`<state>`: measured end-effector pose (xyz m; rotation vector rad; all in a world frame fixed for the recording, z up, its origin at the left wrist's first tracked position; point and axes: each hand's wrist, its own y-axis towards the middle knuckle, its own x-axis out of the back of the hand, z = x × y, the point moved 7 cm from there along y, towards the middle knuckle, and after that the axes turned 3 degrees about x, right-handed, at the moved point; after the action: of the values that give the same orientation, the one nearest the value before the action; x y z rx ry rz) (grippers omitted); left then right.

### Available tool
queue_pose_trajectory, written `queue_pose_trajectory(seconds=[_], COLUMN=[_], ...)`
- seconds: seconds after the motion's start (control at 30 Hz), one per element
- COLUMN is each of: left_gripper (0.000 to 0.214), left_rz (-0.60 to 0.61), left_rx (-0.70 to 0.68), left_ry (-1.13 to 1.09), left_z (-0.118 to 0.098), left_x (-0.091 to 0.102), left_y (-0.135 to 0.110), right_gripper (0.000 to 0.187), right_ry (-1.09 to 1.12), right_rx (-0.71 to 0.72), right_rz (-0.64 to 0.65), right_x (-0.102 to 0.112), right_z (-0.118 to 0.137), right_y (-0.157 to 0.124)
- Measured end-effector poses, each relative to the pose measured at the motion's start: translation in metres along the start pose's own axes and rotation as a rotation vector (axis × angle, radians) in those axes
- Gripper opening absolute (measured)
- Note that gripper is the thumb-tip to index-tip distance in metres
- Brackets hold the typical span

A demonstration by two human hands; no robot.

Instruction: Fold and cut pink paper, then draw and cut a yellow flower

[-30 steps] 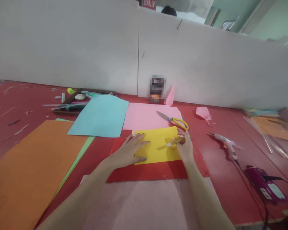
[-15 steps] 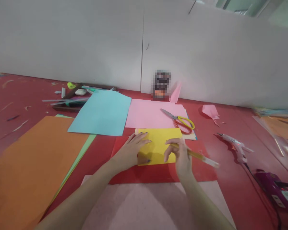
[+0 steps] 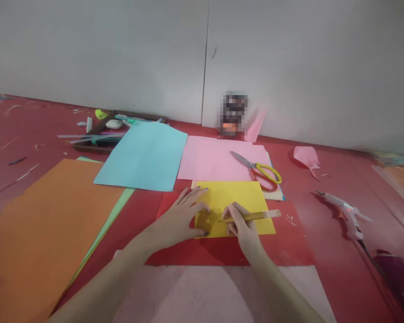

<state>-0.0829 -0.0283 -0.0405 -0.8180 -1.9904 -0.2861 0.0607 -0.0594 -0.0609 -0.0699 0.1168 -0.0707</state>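
Note:
A yellow paper sheet lies on a red sheet in front of me. My left hand rests flat on the yellow sheet's left edge, fingers spread. My right hand is closed around a yellow pencil, its tip touching the yellow sheet near my left fingers. The pencil's other end points to the right.
Scissors with yellow handles lie on a pink sheet behind the yellow one. A light blue sheet, an orange sheet, a glue gun, a folded pink piece and a tray of tools surround them. A white partition stands behind.
My right hand moved left across the yellow sheet and turned the pencil so its tip now points left onto the paper. My left hand stayed put. The view tilted down.

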Motion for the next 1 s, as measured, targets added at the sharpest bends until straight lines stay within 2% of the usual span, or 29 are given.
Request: queue_pose_trajectory(seconds=[0.13,0.3,0.43,0.63,0.87,1.0], left_gripper=[0.031,0.027,0.026,0.030,0.029,0.030], left_rz=[0.068,0.057,0.047,0.071,0.086,0.076], left_rx=[-0.007,0.001,-0.003,0.012,0.068,0.040], left_ry=[-0.031,-0.026,-0.039,-0.069,-0.081,-0.065], left_z=[0.002,0.004,0.005,0.003,0.003,0.004], left_x=[0.003,0.002,0.001,0.003,0.005,0.004], left_y=[-0.002,-0.001,-0.002,-0.002,-0.003,-0.002], right_gripper=[0.031,0.029,0.031,0.035,0.034,0.030], right_ry=[-0.070,-0.170,-0.140,-0.055,-0.130,-0.191], right_rx=[-0.003,-0.005,-0.032,-0.070,-0.045,-0.027], right_rz=[0.008,-0.003,-0.029,-0.089,-0.034,-0.005], right_x=[-0.001,-0.004,-0.006,-0.003,-0.007,-0.006], right_z=[0.001,0.009,0.007,-0.005,0.001,0.001], right_y=[-0.003,-0.020,-0.025,-0.019,-0.020,-0.023])
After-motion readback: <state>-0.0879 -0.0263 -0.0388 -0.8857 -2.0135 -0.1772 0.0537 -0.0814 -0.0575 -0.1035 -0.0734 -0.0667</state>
